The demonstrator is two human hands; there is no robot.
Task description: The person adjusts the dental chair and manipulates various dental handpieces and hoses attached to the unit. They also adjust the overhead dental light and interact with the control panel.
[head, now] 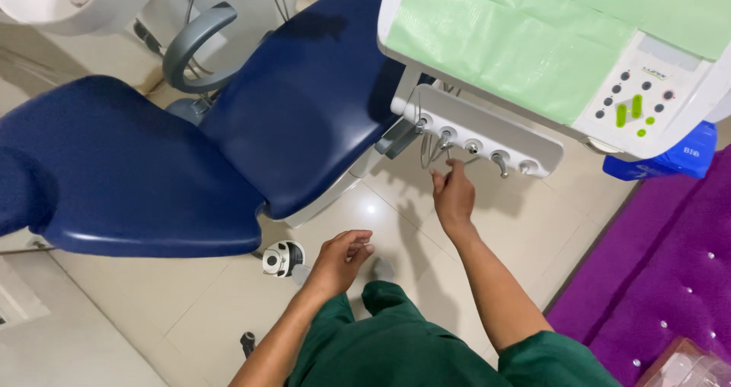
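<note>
My right hand reaches up under the white handpiece holder bar of a dental unit, fingers apart, fingertips just below the metal handpiece tips hanging there. It holds nothing that I can see. My left hand hovers lower, over the floor in front of my green-clad leg, fingers loosely curled and empty. A navy blue dental chair lies reclined to the left of both hands.
Above the bar is the unit's tray covered with a green sheet and a button panel. A purple cushioned seat is at the right, a blue box behind it. The chair's grey armrest and foot control stand nearby.
</note>
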